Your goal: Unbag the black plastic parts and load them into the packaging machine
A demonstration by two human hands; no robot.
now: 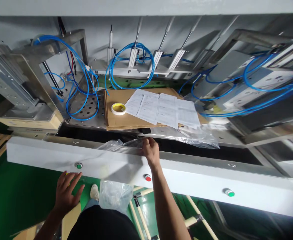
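Observation:
My right hand (pixel 151 152) is closed, its fingers pinching a clear plastic bag (pixel 112 146) at the machine's front edge. The plastic lies over the white front panel (pixel 186 176), and clear film also hangs below that panel, above my lap. Fingers spread, my left hand (pixel 67 191) is held just below the panel, near a green button (pixel 79 165). A small patch of yellow shows by its fingertips, too little to name. Behind my right hand, flat brown cardboard (pixel 113 123) carries printed paper sheets (pixel 148 108) and a roll of tape (pixel 118 109).
Blue air hoses (pixel 133 46) coil around metal cylinders (pixel 155 61) at the back. Steel frames stand on both sides. A dark slot runs behind the front panel, which also bears a red button (pixel 148 178). More clear plastic (pixel 198 138) lies right of the cardboard.

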